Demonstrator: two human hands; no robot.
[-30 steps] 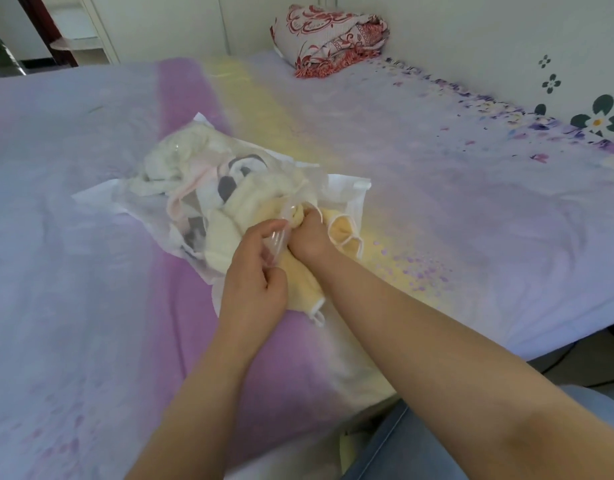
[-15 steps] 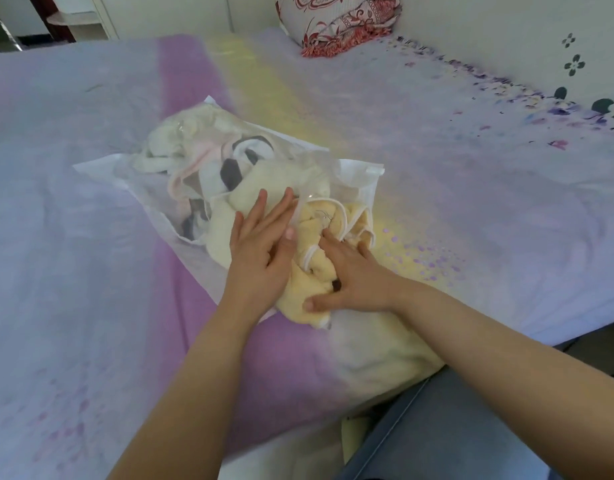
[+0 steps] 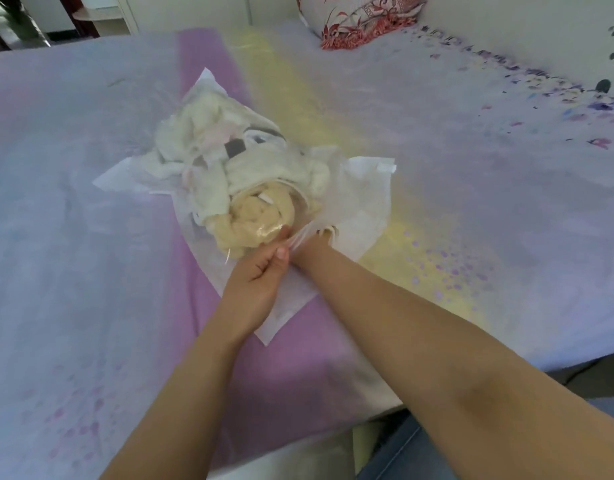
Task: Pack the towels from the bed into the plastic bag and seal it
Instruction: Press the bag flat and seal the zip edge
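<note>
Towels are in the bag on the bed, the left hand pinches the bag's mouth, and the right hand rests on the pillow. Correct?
Not quite. The head view shows the right hand inside the bag mouth, not on the pillow. The towels and left hand are as stated.

head view, close, looks forward-down over bed (image 3: 91, 202).

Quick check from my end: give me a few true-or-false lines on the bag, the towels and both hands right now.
1. The towels lie inside the plastic bag. True.
2. The left hand pinches the bag's film at its mouth. True.
3. The right hand rests idle on the sheet, away from the bag. False: it is in the bag's mouth, fingers hidden by film.
4. The bag hangs in the air above the bed. False: it lies on the bed.
5. A patterned pillow lies at the far end. True.
</note>
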